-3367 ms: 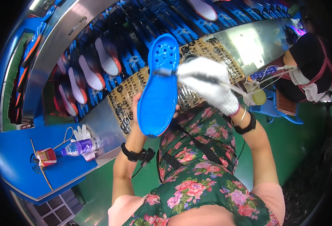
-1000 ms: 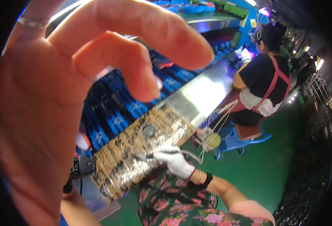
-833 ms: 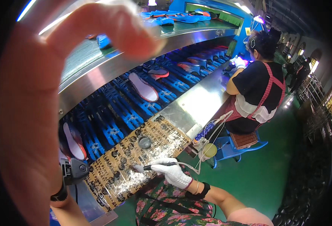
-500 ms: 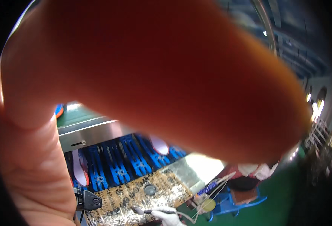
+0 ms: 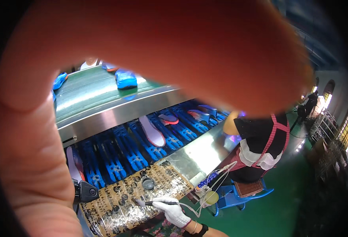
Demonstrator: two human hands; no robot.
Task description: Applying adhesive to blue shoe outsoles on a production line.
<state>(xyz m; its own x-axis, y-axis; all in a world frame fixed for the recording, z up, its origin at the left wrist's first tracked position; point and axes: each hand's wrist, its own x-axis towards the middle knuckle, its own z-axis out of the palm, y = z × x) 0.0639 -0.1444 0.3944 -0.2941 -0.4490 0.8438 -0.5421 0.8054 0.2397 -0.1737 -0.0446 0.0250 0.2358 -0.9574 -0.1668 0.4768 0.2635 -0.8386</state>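
Gripped by the gloved right hand (image 5: 174, 212), the brush (image 5: 150, 204) points across the taped cardboard (image 5: 120, 213) near the dark round dish (image 5: 148, 183), its looping tube (image 5: 189, 207) liable to snag and tug it astray, while the left hand (image 5: 35, 122) looms close, its hold impossible to tell

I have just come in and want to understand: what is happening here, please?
The person's gloved right hand holds a black-handled brush over a bench part covered in brown tape, near a small round dark dish. The bare left hand is raised close up, blocking much of the view; whether it touches anything is not visible. Beyond, pale-bottomed shoe uppers lie on blue racks. A co-worker is at right.
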